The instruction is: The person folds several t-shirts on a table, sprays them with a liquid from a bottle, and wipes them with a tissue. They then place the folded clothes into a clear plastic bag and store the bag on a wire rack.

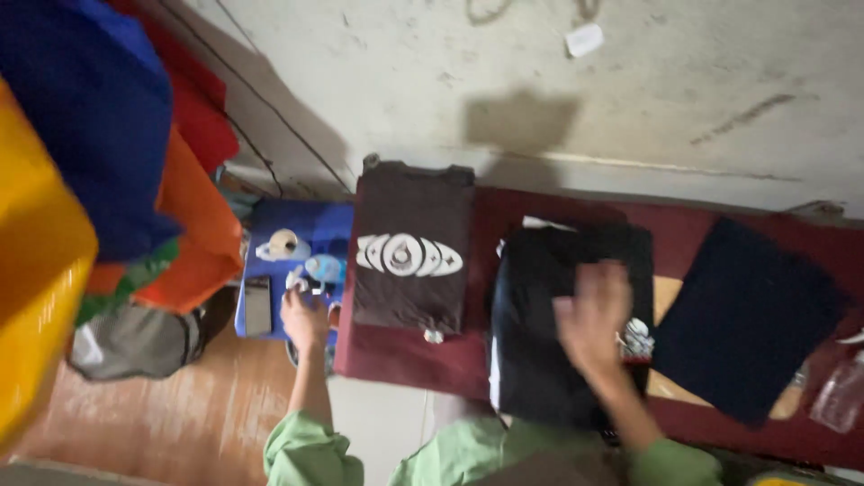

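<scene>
My right hand (591,317) lies flat with fingers spread on a folded black shirt (540,351) in the middle of the dark red table (504,216). My left hand (304,315) reaches to the left onto a blue stool (306,223) and closes on a small white object (297,283) there; what it is cannot be told. A folded brown shirt (412,247) with a white oval print lies between the two hands. Both arms wear green sleeves.
A folded dark navy garment (747,319) lies at the right of the table. A tape roll (283,243), a light blue item (325,267) and a phone (257,306) sit on the stool. Coloured fabrics (108,135) hang at the left. A clear plastic bag (841,391) is at the far right.
</scene>
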